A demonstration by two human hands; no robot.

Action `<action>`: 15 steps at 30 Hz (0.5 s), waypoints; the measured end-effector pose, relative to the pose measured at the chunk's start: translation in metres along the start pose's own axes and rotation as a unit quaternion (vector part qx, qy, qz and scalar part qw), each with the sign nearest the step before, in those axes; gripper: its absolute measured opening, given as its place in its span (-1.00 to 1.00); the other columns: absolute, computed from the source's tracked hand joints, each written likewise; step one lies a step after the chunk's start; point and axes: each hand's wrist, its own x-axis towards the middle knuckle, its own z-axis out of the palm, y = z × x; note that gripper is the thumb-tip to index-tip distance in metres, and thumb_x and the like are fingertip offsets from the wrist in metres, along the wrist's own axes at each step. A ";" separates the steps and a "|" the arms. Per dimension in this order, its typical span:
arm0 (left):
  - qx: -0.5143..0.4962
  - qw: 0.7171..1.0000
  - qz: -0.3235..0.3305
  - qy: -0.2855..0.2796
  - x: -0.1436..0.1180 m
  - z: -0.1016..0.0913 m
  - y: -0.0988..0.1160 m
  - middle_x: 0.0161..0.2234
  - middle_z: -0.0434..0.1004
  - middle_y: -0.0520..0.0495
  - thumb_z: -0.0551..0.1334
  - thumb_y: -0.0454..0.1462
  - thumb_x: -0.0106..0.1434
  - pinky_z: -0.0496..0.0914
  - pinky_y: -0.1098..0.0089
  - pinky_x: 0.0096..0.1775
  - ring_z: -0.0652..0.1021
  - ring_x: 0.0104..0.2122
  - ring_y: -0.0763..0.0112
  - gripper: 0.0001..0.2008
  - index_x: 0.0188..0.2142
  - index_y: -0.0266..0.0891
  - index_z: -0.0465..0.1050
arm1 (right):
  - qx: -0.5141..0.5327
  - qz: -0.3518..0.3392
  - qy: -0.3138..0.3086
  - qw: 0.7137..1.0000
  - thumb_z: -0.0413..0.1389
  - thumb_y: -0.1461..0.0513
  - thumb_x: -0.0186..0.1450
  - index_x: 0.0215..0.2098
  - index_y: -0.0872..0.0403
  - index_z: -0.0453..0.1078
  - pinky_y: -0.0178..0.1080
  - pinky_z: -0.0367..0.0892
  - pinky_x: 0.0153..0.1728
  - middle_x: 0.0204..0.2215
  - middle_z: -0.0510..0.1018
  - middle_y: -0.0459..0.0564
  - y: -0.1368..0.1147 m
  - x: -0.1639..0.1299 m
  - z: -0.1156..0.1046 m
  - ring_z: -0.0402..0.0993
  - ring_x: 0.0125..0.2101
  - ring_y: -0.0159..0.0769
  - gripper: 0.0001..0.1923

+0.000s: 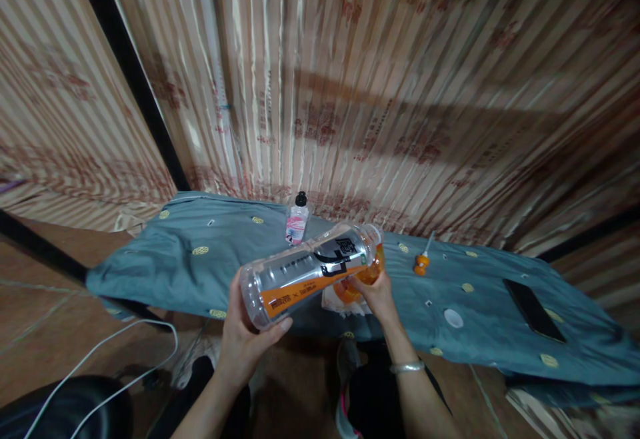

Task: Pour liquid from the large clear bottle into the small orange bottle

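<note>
My left hand (247,332) is closed round the base of a large clear plastic bottle (305,272) with an orange and black label. The bottle lies tilted, its mouth (375,232) to the right and higher than its base. My right hand (373,292), a silver bangle at its wrist, grips an orange bottle (357,284) partly hidden behind the clear one. The two bottle mouths are close together, but I cannot tell if they touch. Beneath the orange bottle lies a white tissue (345,306). An orange pump top (421,264) with a pale tube rests to the right.
A small pink-labelled bottle (297,220) with a black top sits behind on the blue-green padded surface (240,246). To the right are a round white cap (454,318) and a black phone (534,310). A striped curtain (320,92) hangs behind; a white cable (115,332) loops at left.
</note>
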 end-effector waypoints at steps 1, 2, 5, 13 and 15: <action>-0.002 1.000 -0.001 -0.001 0.000 0.000 0.000 0.24 0.40 -0.25 0.56 -0.08 -0.16 0.30 0.02 0.26 0.43 0.24 -0.07 0.03 0.28 -0.17 0.19 | 0.005 -0.003 0.001 1.000 0.46 0.01 -0.12 -0.12 0.02 0.39 -0.02 0.55 -0.12 -0.16 0.71 0.09 0.000 0.000 0.000 0.67 -0.18 0.03 -0.34; -0.004 1.000 -0.001 -0.003 0.000 0.000 0.000 0.24 0.40 -0.25 0.56 -0.08 -0.15 0.29 0.02 0.26 0.42 0.25 -0.07 0.03 0.28 -0.17 0.19 | 0.009 -0.005 0.001 1.000 0.46 0.01 -0.12 -0.11 0.02 0.39 -0.02 0.55 -0.12 -0.16 0.71 0.09 0.000 0.000 0.000 0.67 -0.18 0.03 -0.34; -0.010 1.000 -0.001 -0.006 0.000 0.000 -0.001 0.26 0.38 -0.27 0.55 -0.09 -0.15 0.26 0.01 0.28 0.41 0.26 -0.07 0.03 0.28 -0.18 0.18 | 0.008 -0.005 -0.001 1.000 0.46 0.01 -0.11 -0.10 0.02 0.40 -0.01 0.56 -0.12 -0.16 0.71 0.09 -0.001 -0.001 0.000 0.68 -0.17 0.04 -0.33; -0.007 1.000 -0.002 0.002 0.000 0.001 -0.002 0.25 0.39 -0.26 0.55 -0.08 -0.16 0.27 0.01 0.27 0.41 0.25 -0.08 0.03 0.28 -0.18 0.19 | -0.014 -0.023 -0.008 1.000 0.43 -0.02 -0.07 -0.09 0.01 0.41 -0.02 0.55 -0.15 -0.20 0.72 0.07 0.003 0.001 -0.001 0.67 -0.20 0.03 -0.36; -0.011 1.000 -0.006 0.002 0.000 0.001 -0.001 0.24 0.39 -0.26 0.55 -0.09 -0.16 0.28 0.00 0.27 0.42 0.25 -0.09 0.03 0.28 -0.18 0.19 | -0.027 -0.025 -0.007 0.999 0.43 -0.03 -0.07 -0.09 0.01 0.42 -0.02 0.55 -0.16 -0.21 0.72 0.07 0.005 0.002 -0.002 0.67 -0.21 0.03 -0.36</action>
